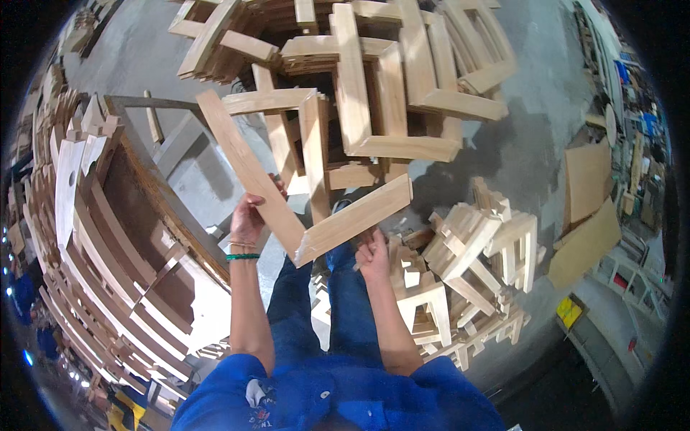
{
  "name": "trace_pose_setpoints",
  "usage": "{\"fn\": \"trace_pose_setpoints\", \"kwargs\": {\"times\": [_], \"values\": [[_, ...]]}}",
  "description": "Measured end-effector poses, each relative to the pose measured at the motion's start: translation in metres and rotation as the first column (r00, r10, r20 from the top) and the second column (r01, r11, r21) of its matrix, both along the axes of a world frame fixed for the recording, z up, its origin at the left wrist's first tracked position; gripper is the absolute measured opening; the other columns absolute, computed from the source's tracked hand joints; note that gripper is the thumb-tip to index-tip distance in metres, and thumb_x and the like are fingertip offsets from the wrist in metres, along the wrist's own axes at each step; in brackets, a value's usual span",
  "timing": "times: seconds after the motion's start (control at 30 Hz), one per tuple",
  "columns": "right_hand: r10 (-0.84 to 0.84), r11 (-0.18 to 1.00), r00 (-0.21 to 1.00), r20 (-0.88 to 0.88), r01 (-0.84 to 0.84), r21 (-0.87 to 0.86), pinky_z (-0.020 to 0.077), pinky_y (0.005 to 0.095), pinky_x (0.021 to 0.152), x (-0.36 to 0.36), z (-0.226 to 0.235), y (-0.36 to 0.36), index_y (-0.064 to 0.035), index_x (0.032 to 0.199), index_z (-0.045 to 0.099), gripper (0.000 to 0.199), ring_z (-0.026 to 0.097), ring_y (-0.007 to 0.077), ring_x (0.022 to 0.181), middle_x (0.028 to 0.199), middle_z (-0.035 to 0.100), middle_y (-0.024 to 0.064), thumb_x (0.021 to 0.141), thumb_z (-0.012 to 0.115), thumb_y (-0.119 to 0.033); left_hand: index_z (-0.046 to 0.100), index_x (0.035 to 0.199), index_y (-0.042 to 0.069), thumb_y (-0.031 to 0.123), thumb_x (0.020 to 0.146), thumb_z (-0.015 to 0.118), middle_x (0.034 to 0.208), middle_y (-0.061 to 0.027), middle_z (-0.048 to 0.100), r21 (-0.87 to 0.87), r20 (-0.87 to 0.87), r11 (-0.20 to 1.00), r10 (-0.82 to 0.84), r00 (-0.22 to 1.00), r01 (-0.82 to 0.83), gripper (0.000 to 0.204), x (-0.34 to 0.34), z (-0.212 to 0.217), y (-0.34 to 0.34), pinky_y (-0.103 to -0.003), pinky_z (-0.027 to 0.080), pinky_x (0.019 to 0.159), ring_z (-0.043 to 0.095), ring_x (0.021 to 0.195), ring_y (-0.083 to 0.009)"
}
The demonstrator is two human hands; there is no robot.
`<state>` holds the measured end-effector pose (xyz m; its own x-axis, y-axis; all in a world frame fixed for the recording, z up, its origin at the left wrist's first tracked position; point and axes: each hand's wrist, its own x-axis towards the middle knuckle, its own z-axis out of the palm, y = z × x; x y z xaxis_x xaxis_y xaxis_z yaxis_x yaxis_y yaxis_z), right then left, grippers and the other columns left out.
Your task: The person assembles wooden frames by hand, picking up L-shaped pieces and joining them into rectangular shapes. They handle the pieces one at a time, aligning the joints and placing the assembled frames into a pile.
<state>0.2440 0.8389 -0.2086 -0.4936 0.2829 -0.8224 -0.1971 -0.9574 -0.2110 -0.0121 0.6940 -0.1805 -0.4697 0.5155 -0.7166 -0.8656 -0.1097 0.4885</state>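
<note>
An L-shaped wooden piece (286, 223) was held above the person's thighs, apparently by both arms so it balanced. The left hand (248, 219) wrapped around the longer board; the right hand (372, 255) met the shorter one from beneath, though I couldn't tell its grip. The corner faced six o'clock, the long axis eleven, the shorter board two. Similar frames (352, 86) were stacked at twelve.

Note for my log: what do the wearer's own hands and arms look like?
The left hand and right hand are ungloved, the forearms bare. A green band circles the left wrist; none shows on the right. Short blue sleeves cover the upper arms.
</note>
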Motion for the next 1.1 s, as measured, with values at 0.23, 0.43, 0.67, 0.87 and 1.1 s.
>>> {"fn": "trace_pose_setpoints", "kwargs": {"times": [0.23, 0.43, 0.67, 0.87, 1.1], "values": [[0.063, 0.994, 0.993, 0.099, -0.054, -0.097, 0.0190, 0.0184, 0.031, -0.023, -0.072, 0.004, -0.0178, 0.092, 0.050, 0.010, 0.027, 0.0023, 0.040, 0.068, 0.042, -0.0070, 0.092, 0.059, -0.020, 0.047, 0.127, -0.001, 0.014, 0.073, 0.058, 0.114, -0.0152, 0.061, 0.182, 0.045, 0.980, 0.069, 0.997, -0.076, 0.057, -0.001, -0.071, -0.004, -0.038, 0.047, 0.093, 0.059, 0.104, -0.0284], [0.035, 0.996, 0.989, 0.142, -0.023, -0.088, 0.0182, 0.0194, 0.032, -0.061, -0.109, -0.014, -0.0170, 0.084, 0.051, 0.013, 0.027, 0.0032, 0.040, 0.061, 0.038, -0.0068, 0.091, 0.060, -0.023, 0.052, 0.121, 0.010, 0.032, 0.084, 0.065, 0.108, -0.0016, 0.062, -0.233, -0.162, 0.939, 0.219, 0.962, -0.252, 0.045, -0.035, -0.138, 0.013, -0.034, 0.049, 0.083, 0.059, 0.098, -0.0155], [0.034, 0.998, 0.990, 0.134, -0.026, -0.061, 0.0199, 0.0181, 0.032, -0.076, -0.154, -0.005, -0.0164, 0.089, 0.051, 0.013, 0.028, 0.0026, 0.040, 0.070, 0.045, -0.0044, 0.091, 0.060, -0.026, 0.051, 0.123, 0.011, 0.034, 0.080, 0.071, 0.110, -0.0003, 0.060, -0.194, -0.005, 0.980, 0.033, 0.999, -0.033, 0.053, -0.073, -0.202, 0.015, -0.033, 0.048, 0.085, 0.057, 0.101, -0.0143], [0.213, 0.976, 0.937, 0.275, -0.194, -0.094, 0.0238, 0.0162, 0.033, -0.075, -0.154, 0.011, -0.0158, 0.110, 0.053, 0.023, 0.029, 0.0016, 0.041, 0.105, 0.060, 0.0071, 0.091, 0.060, -0.027, 0.048, 0.121, 0.003, 0.029, 0.069, 0.082, 0.114, -0.0064, 0.057, -0.440, -0.324, 0.898, -0.170, 0.931, 0.010, 0.067, -0.071, -0.215, 0.050, -0.030, 0.046, 0.088, 0.056, 0.103, -0.0173], [0.320, 0.944, 0.914, 0.250, -0.285, -0.167, 0.0263, 0.0158, 0.034, -0.029, -0.142, 0.005, -0.0144, 0.125, 0.049, 0.035, 0.030, 0.0015, 0.041, 0.126, 0.055, 0.0136, 0.093, 0.056, -0.025, 0.053, 0.107, 0.001, 0.011, 0.059, 0.083, 0.097, -0.0054, 0.061, -0.502, -0.501, 0.864, -0.324, 0.802, 0.036, 0.057, -0.080, -0.216, 0.059, -0.030, 0.049, 0.078, 0.058, 0.088, -0.0153]]}}
